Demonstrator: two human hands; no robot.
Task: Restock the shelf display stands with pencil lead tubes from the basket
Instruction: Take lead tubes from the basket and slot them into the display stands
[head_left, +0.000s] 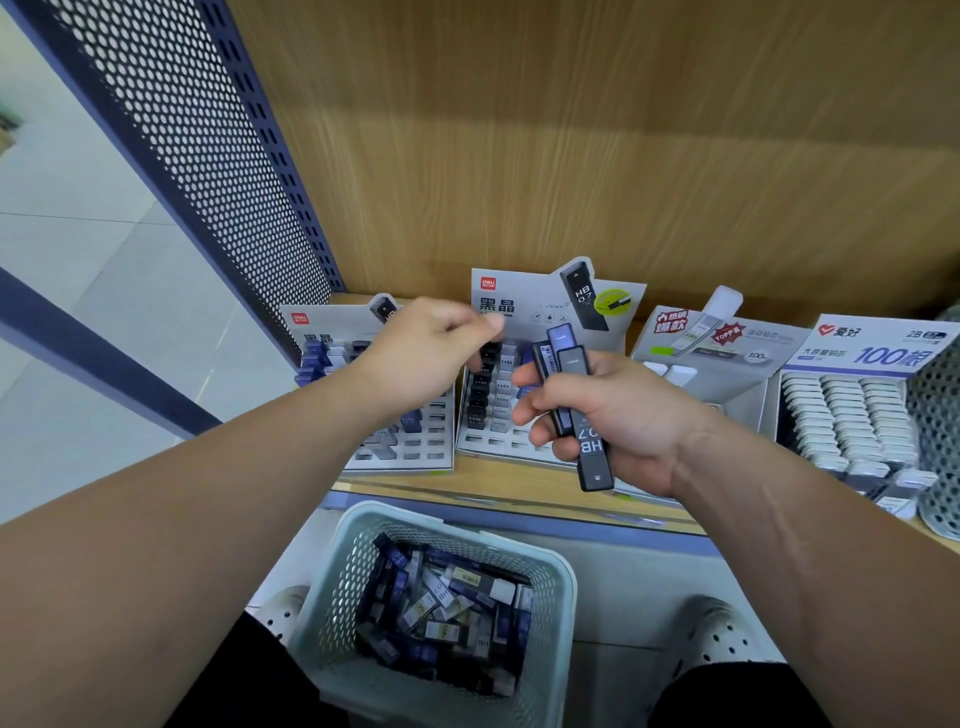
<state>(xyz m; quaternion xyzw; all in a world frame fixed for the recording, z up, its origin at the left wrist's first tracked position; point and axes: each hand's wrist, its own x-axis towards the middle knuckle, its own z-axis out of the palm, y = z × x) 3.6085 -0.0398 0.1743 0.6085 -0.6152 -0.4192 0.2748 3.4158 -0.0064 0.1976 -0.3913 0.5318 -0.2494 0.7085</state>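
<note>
head view: right hand (618, 415) grips a clutch of lead tubes (571, 364) as ready stock; left hand (421, 358) bunches its fingers (485, 323) over the middle stand (493, 451), whether they hold anything i cannot tell through the blur; basket (563, 571) sits below the shelf (519, 493).

Wood-grain shelf (519, 488), perforated plastic basket (563, 582)

Two deli display stands (400, 464) (524, 317), one grey display stand (737, 400) and one white-tube display stand (857, 353) on the shelf (519, 493): four in all. Three columns of white tubes (852, 415) in the last. Two hands: left hand (415, 358), right hand (618, 410). Three pencil lead tubes (592, 452) gripped in the right hand, one purple-capped, two black. One pale basket (563, 571); loose tubes inside too jumbled to count. Two white perforated shoes (283, 613) (722, 629). One mesh pen cup (935, 415) at the right edge.
</note>
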